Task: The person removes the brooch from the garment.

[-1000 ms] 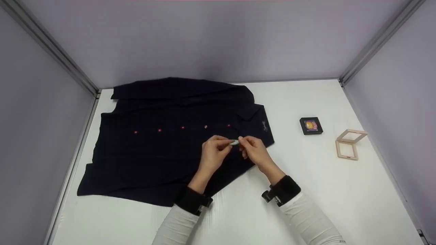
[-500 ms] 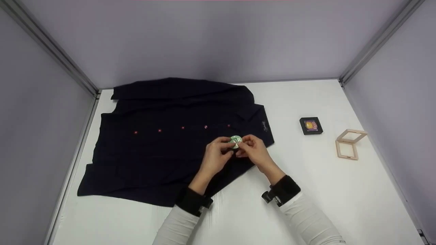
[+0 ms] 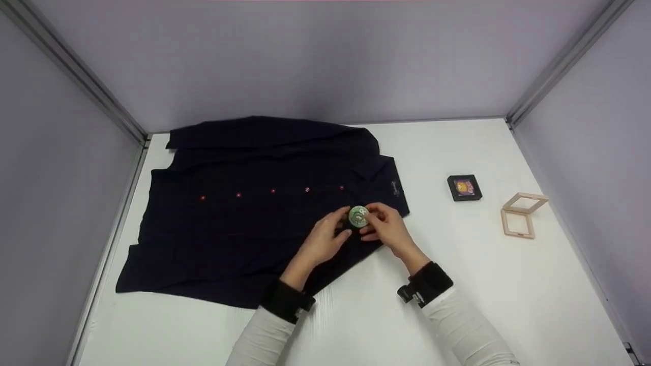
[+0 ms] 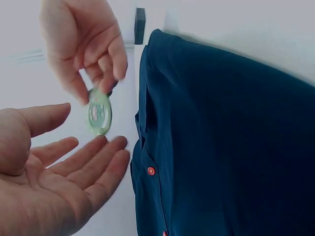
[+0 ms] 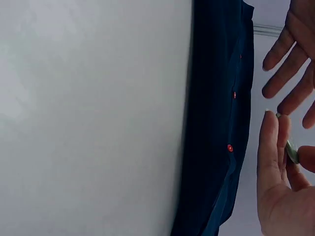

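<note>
A round green badge (image 3: 358, 216) with a light pattern is held above a dark navy shirt (image 3: 218, 229), which lies flat with a row of red buttons down its front. My right hand (image 3: 390, 231) pinches the badge at its edge between thumb and fingers. Close on its other side is my left hand (image 3: 321, 241), fingers spread and fairly straight. In the left wrist view the left fingertips (image 4: 118, 142) are just below the badge (image 4: 100, 113); whether they touch it I cannot tell. The right wrist view shows the badge nearly edge-on (image 5: 292, 152).
A small black box (image 3: 464, 188) with a colourful picture lies right of the collar. Farther right stands a light wooden hinged frame (image 3: 519, 236), opened out. The white table (image 3: 356, 325) is bounded by grey panels (image 3: 315, 61) at the back and sides.
The badge has turned from edge-on to face-up. My left hand has let go of it and straightened its fingers. My right hand still pinches it and has shifted slightly right and nearer.
</note>
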The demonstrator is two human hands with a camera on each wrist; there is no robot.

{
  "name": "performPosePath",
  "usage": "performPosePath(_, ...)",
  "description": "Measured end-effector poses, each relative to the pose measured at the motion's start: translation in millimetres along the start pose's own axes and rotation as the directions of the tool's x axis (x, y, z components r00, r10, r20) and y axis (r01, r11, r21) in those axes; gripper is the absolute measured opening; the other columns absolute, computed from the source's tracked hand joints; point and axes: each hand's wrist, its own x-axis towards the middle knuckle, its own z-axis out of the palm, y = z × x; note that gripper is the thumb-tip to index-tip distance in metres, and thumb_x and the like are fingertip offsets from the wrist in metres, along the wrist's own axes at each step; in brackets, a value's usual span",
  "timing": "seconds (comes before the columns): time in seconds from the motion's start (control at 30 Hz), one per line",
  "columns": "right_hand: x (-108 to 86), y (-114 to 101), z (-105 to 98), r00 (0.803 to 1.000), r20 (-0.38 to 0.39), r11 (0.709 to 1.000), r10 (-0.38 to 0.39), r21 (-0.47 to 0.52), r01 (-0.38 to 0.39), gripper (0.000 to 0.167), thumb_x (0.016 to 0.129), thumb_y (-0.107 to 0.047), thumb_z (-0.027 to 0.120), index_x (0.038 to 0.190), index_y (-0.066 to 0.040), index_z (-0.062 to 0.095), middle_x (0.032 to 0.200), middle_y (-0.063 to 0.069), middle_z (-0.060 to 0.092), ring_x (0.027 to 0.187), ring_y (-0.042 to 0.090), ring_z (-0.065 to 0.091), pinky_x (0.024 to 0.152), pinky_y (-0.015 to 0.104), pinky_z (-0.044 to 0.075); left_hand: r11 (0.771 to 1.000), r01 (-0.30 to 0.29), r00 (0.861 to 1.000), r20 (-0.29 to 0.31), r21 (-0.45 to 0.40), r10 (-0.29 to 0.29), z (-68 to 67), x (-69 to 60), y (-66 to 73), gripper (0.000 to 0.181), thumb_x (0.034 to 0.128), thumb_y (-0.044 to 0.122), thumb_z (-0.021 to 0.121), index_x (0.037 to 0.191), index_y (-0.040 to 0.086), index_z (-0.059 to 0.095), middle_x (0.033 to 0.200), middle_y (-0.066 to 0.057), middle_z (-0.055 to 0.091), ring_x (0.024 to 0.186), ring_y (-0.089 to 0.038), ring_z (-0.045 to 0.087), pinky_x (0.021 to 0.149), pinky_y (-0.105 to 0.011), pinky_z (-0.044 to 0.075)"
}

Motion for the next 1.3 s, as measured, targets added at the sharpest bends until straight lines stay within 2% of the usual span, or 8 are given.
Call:
performPosePath(0.13, -0.3, 4.0, -11.2, 0.999, 0.041, 1.000, 0.019, 0.004, -0.020, 0.030, 0.101, -0.007, 0.053, 0.128, 0.007, 0.054, 0.103, 0.026, 0.059, 0.088, 0.047, 0.066, 0.071, 0.050, 0.058, 0.994, 0.040, 0.999, 0.014, 0.105, -0.042, -1.4, -3.6, -6.7, 0.047, 0.0969, 0.016, 0.063, 0.141, 0.005, 0.051, 0.133, -0.016, 0.055, 0.122, -0.028, 0.054, 0.100, -0.041, 0.045)
performPosePath(0.27, -4.8, -2.7, -19.6, 0.998, 0.056, 0.999, 0.040, -0.014, -0.039, 0.030, 0.101, -0.003, 0.051, 0.129, 0.009, 0.053, 0.103, 0.027, 0.057, 0.092, 0.050, 0.063, 0.074, 0.053, 0.056, 0.973, 0.075, 0.997, 0.009, 0.220, -0.079, -3.1, -8.3, -15.2, 0.045, 0.0953, 0.021, 0.066, 0.137, 0.006, 0.056, 0.134, -0.016, 0.054, 0.123, -0.031, 0.052, 0.102, -0.048, 0.042)
performPosePath(0.4, -6.3, 0.4, -28.4, 0.999, 0.039, 0.999, 0.030, -0.045, -0.028, 0.031, 0.100, 0.000, 0.053, 0.129, 0.009, 0.053, 0.102, 0.024, 0.057, 0.088, 0.041, 0.066, 0.072, 0.047, 0.058, 0.935, 0.091, 0.996, -0.023, 0.343, -0.089, -5.3, -12.4, -24.4, 0.047, 0.0933, 0.023, 0.069, 0.136, 0.007, 0.058, 0.135, -0.018, 0.053, 0.125, -0.036, 0.048, 0.102, -0.055, 0.039)
performPosePath(0.53, -3.6, 11.4, -41.8, 1.000, 0.003, 0.996, 0.023, -0.089, -0.023, 0.033, 0.097, 0.003, 0.055, 0.131, 0.007, 0.055, 0.102, 0.021, 0.055, 0.086, 0.033, 0.067, 0.070, 0.041, 0.059, 0.900, 0.116, 0.993, -0.025, 0.420, -0.116, -8.8, -13.8, -30.9, 0.049, 0.0923, 0.024, 0.070, 0.137, 0.009, 0.058, 0.138, -0.020, 0.050, 0.129, -0.040, 0.043, 0.104, -0.057, 0.036)
performPosePath(0.77, -6.4, 14.5, -75.8, 0.997, -0.064, 0.989, 0.040, -0.138, -0.048, 0.038, 0.096, 0.004, 0.056, 0.134, 0.007, 0.054, 0.103, 0.018, 0.053, 0.083, 0.027, 0.067, 0.073, 0.037, 0.059, 0.854, 0.166, 0.985, -0.044, 0.493, -0.166, -15.5, -15.0, -41.8, 0.052, 0.0904, 0.026, 0.073, 0.138, 0.012, 0.057, 0.144, -0.021, 0.043, 0.134, -0.045, 0.035, 0.106, -0.062, 0.030)
performPosePath(0.93, -9.3, 15.8, -103.1, 0.988, -0.145, 0.984, 0.060, -0.159, -0.083, 0.040, 0.097, 0.002, 0.055, 0.137, 0.009, 0.051, 0.104, 0.018, 0.055, 0.082, 0.017, 0.067, 0.075, 0.032, 0.058, 0.846, 0.183, 0.980, -0.026, 0.502, -0.197, -20.1, -14.7, -45.6, 0.054, 0.0901, 0.026, 0.073, 0.140, 0.013, 0.056, 0.148, -0.021, 0.039, 0.137, -0.045, 0.031, 0.107, -0.062, 0.029)
performPosePath(1.13, -15.8, 20.5, -140.6, 0.959, -0.277, 0.976, 0.062, -0.184, -0.117, 0.041, 0.098, -0.001, 0.057, 0.136, 0.013, 0.048, 0.107, 0.020, 0.058, 0.082, 0.009, 0.067, 0.078, 0.028, 0.057, 0.840, 0.181, 0.980, -0.022, 0.511, -0.198, -21.0, -14.4, -46.5, 0.055, 0.0884, 0.025, 0.075, 0.139, 0.012, 0.057, 0.148, -0.021, 0.039, 0.137, -0.045, 0.031, 0.107, -0.061, 0.030)
performPosePath(1.3, -25.9, 24.7, -172.1, 0.927, -0.362, 0.985, 0.095, -0.098, -0.139, 0.042, 0.100, -0.002, 0.053, 0.138, 0.014, 0.044, 0.108, 0.016, 0.051, 0.083, 0.009, 0.068, 0.077, 0.030, 0.057, 0.826, 0.181, 0.981, -0.037, 0.534, -0.190, -21.4, -14.8, -49.7, 0.056, 0.0865, 0.025, 0.077, 0.137, 0.012, 0.058, 0.147, -0.019, 0.041, 0.136, -0.043, 0.034, 0.106, -0.060, 0.033)
